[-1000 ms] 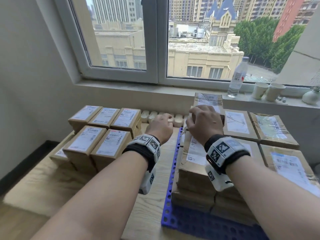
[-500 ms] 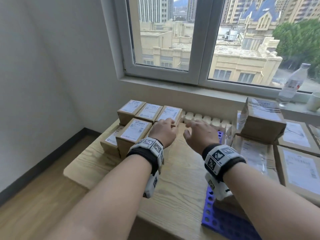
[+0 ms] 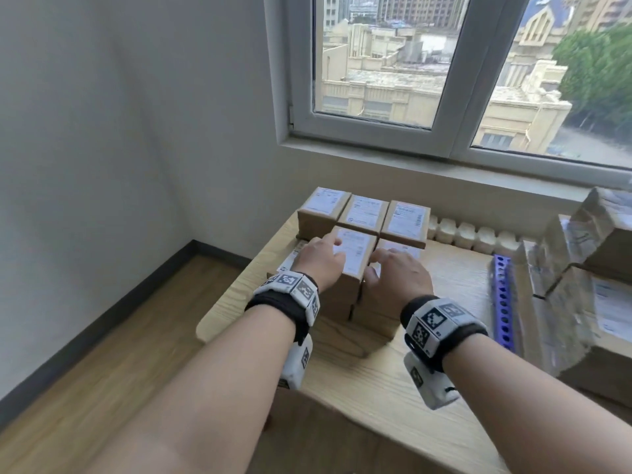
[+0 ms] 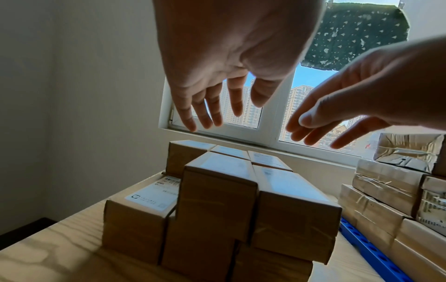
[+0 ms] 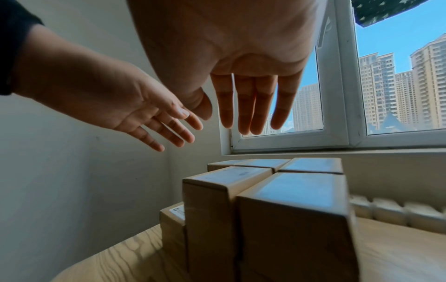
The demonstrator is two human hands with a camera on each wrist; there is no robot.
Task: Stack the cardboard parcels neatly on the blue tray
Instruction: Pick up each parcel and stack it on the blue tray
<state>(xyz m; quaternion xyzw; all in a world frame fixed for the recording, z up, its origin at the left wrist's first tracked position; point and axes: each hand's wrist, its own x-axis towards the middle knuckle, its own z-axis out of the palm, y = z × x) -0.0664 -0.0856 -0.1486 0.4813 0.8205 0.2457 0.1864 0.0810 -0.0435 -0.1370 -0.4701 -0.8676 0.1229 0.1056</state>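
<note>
Several small cardboard parcels [image 3: 362,213] with white labels stand stacked on the wooden table's left part. My left hand [image 3: 321,258] hovers open just above the front left parcel [image 3: 355,254], fingers straight. Beside it, my right hand [image 3: 393,271] is spread open over the front right parcel [image 4: 289,190], and it holds nothing. The wrist views show both palms above the parcel tops [image 5: 296,187] with a gap. The blue tray [image 3: 501,295] lies at the right, with larger taped parcels [image 3: 581,295] piled on it.
The wooden table [image 3: 410,388] has bare surface in front of the small parcels. A row of pale small items [image 3: 472,234] lines the wall under the window sill [image 3: 444,169]. White wall and floor lie to the left.
Both hands have swung left from the tray's parcels to above the small parcels at the table's left. The head view has turned left with them.
</note>
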